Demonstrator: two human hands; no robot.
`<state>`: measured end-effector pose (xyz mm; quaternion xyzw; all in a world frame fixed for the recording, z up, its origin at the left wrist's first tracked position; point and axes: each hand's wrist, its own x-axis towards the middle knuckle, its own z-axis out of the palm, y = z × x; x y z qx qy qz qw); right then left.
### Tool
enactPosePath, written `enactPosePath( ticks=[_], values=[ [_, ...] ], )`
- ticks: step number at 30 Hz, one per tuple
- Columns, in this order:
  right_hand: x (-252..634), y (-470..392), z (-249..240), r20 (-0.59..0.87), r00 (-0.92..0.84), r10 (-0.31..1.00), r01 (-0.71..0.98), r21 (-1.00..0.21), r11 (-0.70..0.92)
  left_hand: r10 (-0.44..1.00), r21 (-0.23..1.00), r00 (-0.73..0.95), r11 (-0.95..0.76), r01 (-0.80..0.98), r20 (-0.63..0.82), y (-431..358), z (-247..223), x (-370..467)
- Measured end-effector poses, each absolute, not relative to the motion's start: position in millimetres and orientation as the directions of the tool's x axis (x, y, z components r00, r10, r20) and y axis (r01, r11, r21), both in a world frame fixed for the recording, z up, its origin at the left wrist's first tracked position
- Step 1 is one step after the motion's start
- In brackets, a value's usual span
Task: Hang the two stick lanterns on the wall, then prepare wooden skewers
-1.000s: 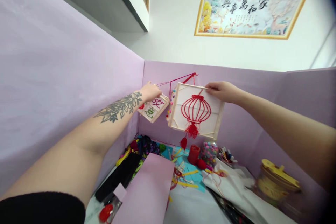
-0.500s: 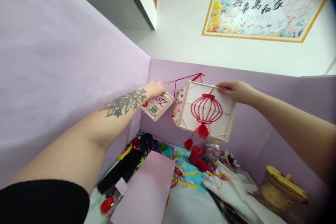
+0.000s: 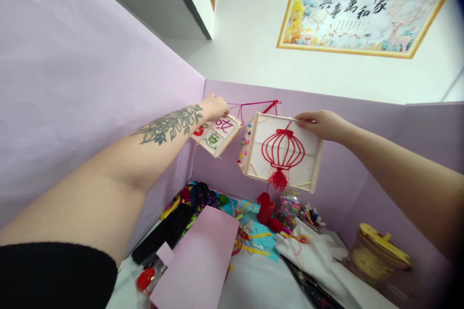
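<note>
Lantern box [image 3: 280,152] held high between lilac walls [image 3: 337,169]

A person's right hand [image 3: 321,124] grips the lantern box by its upper right edge, fingers laid over the rim and the thumb out of sight. The left hand [image 3: 216,107] is closed on the top of a smaller box [image 3: 216,136], tilted and bearing characters in magenta and green (the fingertips are partly hidden). The 2 boxes are side by side in the air, above the cluttered worktop; whether they touch cannot be told.

A red lantern outline [image 3: 282,147] fills the larger front, ending in a fringe, and small coloured pompoms [image 3: 246,141] dot the left side. A magenta cord [image 3: 257,103] runs from beside the left hand to the tip of a red stick [image 3: 268,107]. Below the larger box, a red tassel [image 3: 263,198] hangs in front of a red cylinder [image 3: 266,213].

Farther down lie a pink panel [image 3: 203,256], yellow strips [image 3: 255,251] on a blue sheet [image 3: 267,236], a jar of coloured balls [image 3: 289,208], white cloth [image 3: 319,251] and a yellow-lidded container [image 3: 380,253]. Overhead, 1 gold-framed picture [image 3: 362,21] spans the white wall [image 3: 250,58].
</note>
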<state>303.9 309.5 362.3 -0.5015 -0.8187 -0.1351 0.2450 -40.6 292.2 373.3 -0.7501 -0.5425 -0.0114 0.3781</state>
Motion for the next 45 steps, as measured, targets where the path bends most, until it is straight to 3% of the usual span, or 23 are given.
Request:
enactPosePath(
  ticks=[10,20,26,36,45],
  values=[
    [309,310,354,0.595,-0.378,0.709,0.874,-0.023,0.485,0.852,-0.587,0.355,-0.072,0.807,0.384,278,427,-30],
    [307,307,352,0.584,-0.366,0.724,0.867,-0.068,0.493,0.814,-0.753,0.455,-0.033,0.657,0.361,241,458,3],
    [307,308,349,0.594,-0.376,0.711,0.854,-0.076,0.515,0.771,-0.806,0.519,-0.013,0.592,0.369,246,451,-4],
    [278,310,356,0.605,-0.445,0.66,0.812,-0.037,0.583,0.735,-0.794,0.53,0.018,0.608,0.423,256,457,-7],
    [261,311,355,0.613,-0.413,0.674,0.801,-0.108,0.589,0.731,-0.766,0.512,0.022,0.642,0.45,256,450,-4]
  ],
)
